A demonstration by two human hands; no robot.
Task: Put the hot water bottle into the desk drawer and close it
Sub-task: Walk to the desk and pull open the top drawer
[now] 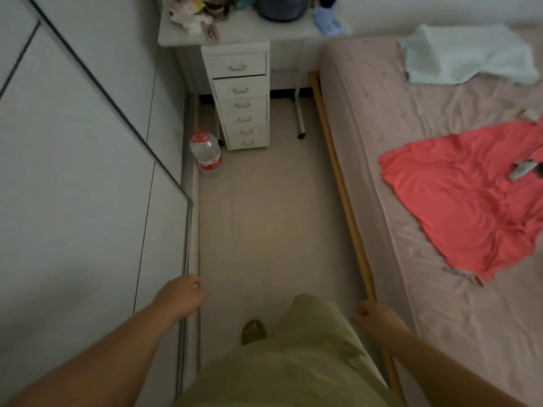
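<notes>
Hot water bottle cannot be picked out with certainty anywhere in this view, so the task looks to be at its very start: nothing is carried, and nothing has gone into a drawer.

At the far left of the frame stands a pale wardrobe [88,171]. At lower left the left hand [183,298] hangs close to the wardrobe's edge, its fingers [195,282] loosely curled and holding nothing. Further up, left of centre, a clear water jug [205,151] with a red label stands on the floor [264,215].

Just to its right is the white drawer unit [242,104], tucked under the counter [235,32] at the top of the frame. All its drawers look shut, though the second from the top may stand slightly proud. The counter holds clutter, a dark round vessel [279,8] and something light blue [327,23]. Either could be the bottle, but blur keeps me from saying so.

At lower right the right hand [379,317] hangs by the wooden bed rail [338,171], fingers [363,311] slack and empty. The bed [396,127] fills the right side, with a pale cloth [470,54] and a red garment [470,195] on it.

Both hands are well apart from the counter and the drawers. Finding the bottle, opening a drawer, putting it in and closing are all left to do.
</notes>
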